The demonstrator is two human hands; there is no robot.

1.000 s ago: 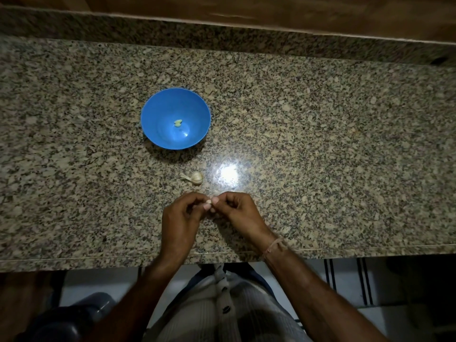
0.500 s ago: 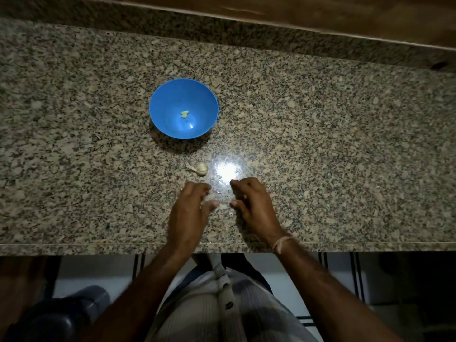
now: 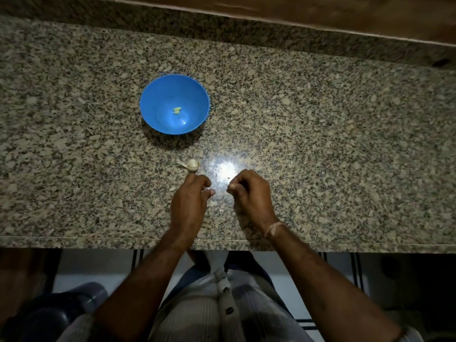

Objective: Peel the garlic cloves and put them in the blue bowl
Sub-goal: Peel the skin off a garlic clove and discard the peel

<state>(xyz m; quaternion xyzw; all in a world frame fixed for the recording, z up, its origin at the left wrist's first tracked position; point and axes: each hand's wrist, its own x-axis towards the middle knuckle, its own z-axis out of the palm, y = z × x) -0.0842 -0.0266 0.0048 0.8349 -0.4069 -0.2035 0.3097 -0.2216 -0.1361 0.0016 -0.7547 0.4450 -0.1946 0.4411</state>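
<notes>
Hands by the garlic bulb (image 3: 193, 164).
My left hand (image 3: 188, 201) sits loose just near of it, holding nothing. My right hand (image 3: 249, 196) is curled; on what, I cannot tell. A peeled clove (image 3: 177, 110) lies in the blue bowl (image 3: 158, 95).

The frame's middle is filled by a speckled granite countertop (image 3: 320, 144), bordered above by wood (image 3: 345, 11); pale floor (image 3: 81, 267) is seen below.

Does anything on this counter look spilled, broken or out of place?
Nothing much. A small pale scrap, likely garlic skin, lies loose on the speckled granite counter; the round blue plastic bowl stands upright with peeled garlic inside.
</notes>
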